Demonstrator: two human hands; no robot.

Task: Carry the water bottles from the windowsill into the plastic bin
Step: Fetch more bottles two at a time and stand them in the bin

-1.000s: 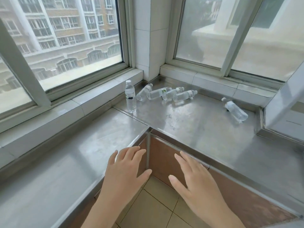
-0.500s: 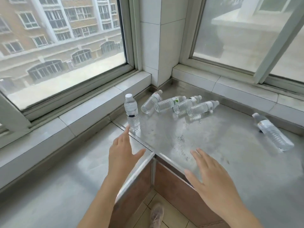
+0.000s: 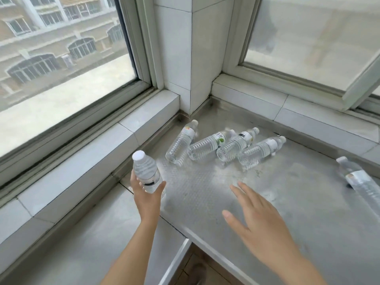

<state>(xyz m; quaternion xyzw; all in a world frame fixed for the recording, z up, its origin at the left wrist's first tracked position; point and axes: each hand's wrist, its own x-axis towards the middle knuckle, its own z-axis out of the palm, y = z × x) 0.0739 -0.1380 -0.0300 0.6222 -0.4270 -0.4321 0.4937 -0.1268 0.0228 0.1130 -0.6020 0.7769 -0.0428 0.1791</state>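
At the near left of the steel windowsill (image 3: 298,202), the left hand (image 3: 147,197) is closed around the lower body of an upright water bottle (image 3: 146,173), thumb on the right side, fingers on the left. The bottle is clear plastic with a white cap, a band with a dark mark just above the grip, and clear water inside; whether its base touches the steel cannot be told.

To the right, the right hand (image 3: 261,225) is spread flat with fingers apart, palm down over the sill, gripping nothing and clear of every bottle.

Farther off, toward the tiled corner pillar (image 3: 191,58), four bottles lie on their sides in a fanned row, caps pointing far-right, bases toward the near-left:
- leftmost lying bottle (image 3: 182,144), white label near the neck, clear contents;
- second lying bottle (image 3: 208,145), label with green print, clear contents, touching its neighbours;
- third lying bottle (image 3: 236,145), white label with dark print, clear contents;
- fourth lying bottle (image 3: 260,150), white label, clear contents.

At the far right edge, well apart from the row, a lone bottle (image 3: 362,183) lies on its side, cap toward the far-left, white label, partly cut off by the frame.

Windows (image 3: 61,58) stand behind the sill on both sides of the pillar.
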